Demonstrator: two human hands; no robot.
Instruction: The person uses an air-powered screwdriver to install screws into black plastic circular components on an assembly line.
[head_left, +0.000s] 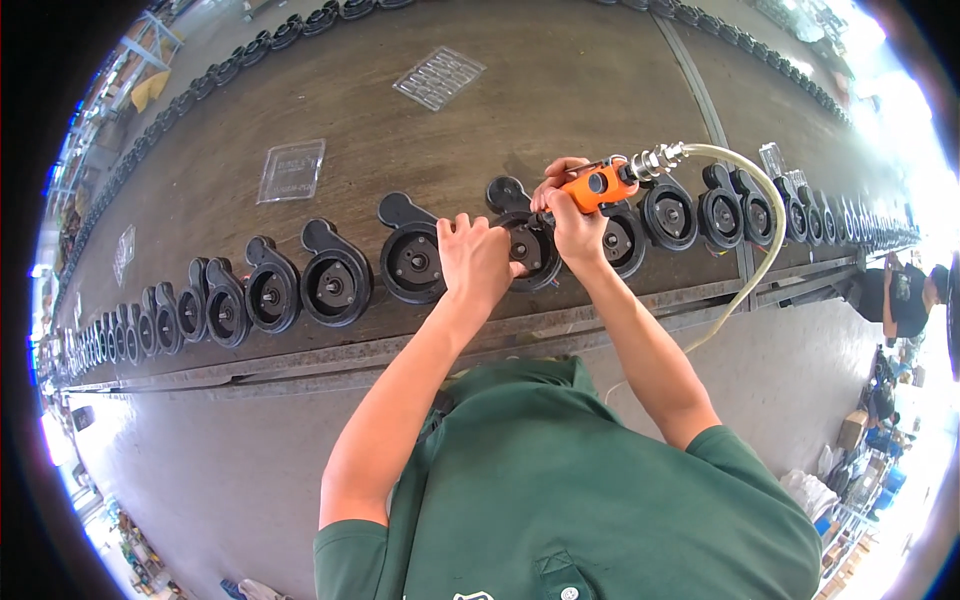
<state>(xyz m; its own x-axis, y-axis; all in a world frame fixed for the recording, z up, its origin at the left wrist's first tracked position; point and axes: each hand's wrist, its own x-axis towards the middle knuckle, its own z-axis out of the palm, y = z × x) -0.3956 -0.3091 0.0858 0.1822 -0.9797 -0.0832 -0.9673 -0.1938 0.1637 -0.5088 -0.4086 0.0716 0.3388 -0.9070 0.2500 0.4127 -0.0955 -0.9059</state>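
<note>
My right hand (575,222) is wrapped round an orange air-powered driver (600,186), with a metal coupling and a clear hose (768,188) at its back end. The driver's front end points down and left, toward a black round housing (537,252) with a small round lobe on top. My left hand (474,258) is closed on the left edge of that housing, its thumb over the rim. Some of the housing and the driver's tip are hidden behind my hands. Just left of my left hand stands another black housing (411,262).
A long row of similar housings, such as this one (336,287), runs along the table's near edge (400,352). Clear plastic trays (438,77) lie on the brown tabletop (360,130). More parts line the far side. Another person (905,300) stands at far right.
</note>
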